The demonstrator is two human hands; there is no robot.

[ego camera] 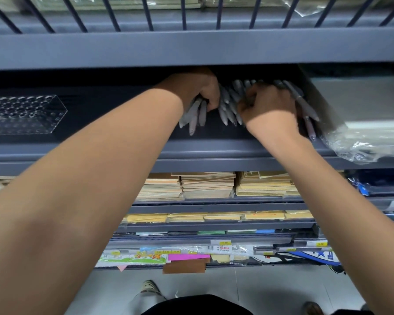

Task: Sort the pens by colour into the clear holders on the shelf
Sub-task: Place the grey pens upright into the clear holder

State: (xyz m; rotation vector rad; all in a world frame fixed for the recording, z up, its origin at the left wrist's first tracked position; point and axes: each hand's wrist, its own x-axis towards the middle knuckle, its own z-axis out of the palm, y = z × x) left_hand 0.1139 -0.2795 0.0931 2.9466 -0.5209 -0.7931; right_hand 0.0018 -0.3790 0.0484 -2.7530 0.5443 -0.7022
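With both arms stretched deep into shelf [191, 153]: left hand [198, 89] fisted round few grey pens [195, 114], right hand [268, 103] curled over loose pen pile [229, 103], grip unclear.

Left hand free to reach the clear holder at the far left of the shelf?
Probably yes for the path: the shelf between the left hand and the clear holder is bare. But that hand is closed on a bundle of pens, so it arrives full, not free.
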